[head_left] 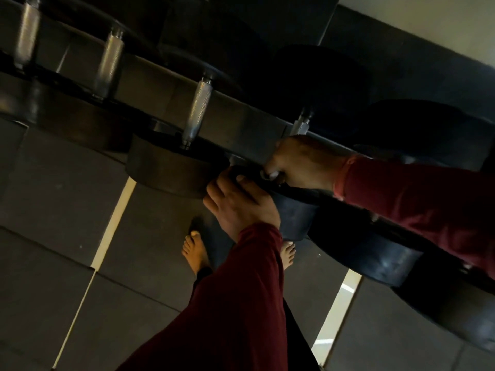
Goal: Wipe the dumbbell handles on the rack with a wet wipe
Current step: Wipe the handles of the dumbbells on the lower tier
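— What is seen on the dumbbell rack [241,121]?

— A row of dumbbells is carried on it. Three knurled handles [197,108] toward its left end are left bare; whether they were wiped cannot be told.

— And the hands?

— The left hand [238,202] is rested with curled fingers on a rubber weight head [292,218]. The right hand [300,162] is clenched round the fourth handle [301,124], a white wet wipe [273,174] pinched inside. Wiping is judged in progress.
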### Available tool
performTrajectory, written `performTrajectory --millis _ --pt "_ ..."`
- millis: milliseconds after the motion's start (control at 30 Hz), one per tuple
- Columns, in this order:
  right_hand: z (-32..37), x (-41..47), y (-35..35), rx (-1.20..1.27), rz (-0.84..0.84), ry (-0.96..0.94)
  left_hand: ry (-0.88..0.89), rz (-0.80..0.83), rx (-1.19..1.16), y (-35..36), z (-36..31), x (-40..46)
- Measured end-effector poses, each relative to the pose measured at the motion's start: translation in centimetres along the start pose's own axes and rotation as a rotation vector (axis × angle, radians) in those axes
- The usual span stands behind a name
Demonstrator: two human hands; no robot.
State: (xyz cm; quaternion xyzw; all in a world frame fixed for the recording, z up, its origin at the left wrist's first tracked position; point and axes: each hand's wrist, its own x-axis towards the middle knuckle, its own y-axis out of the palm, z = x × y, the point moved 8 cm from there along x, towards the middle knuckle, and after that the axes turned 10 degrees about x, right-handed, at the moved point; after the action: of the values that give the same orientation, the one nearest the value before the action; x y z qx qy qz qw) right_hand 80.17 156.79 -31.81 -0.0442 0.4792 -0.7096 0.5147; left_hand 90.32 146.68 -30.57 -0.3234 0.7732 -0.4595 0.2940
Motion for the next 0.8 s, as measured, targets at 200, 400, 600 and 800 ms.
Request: performTrajectory --millis 200,400,600,800 --pt "0.1 1.6 0.6 -0.021 -0.084 0.075 -0.016 0.023 0.022 0.4 0.3 0.0" --pt "-0.2 1.8 0.1 0.089 -0.101 0.171 -0.015 0.025 0.02 0.1 -0.1 0.0" --pt "-4.5 -3.8 2.4 0.739 -0.36 0.556 -0.024 0.026 0.026 0.1 -0.1 -0.1" --pt "-4.7 -5.9 3.7 0.75 -0.558 0.79 -0.018 0.03 0.035 0.0 -0.2 -0.1"
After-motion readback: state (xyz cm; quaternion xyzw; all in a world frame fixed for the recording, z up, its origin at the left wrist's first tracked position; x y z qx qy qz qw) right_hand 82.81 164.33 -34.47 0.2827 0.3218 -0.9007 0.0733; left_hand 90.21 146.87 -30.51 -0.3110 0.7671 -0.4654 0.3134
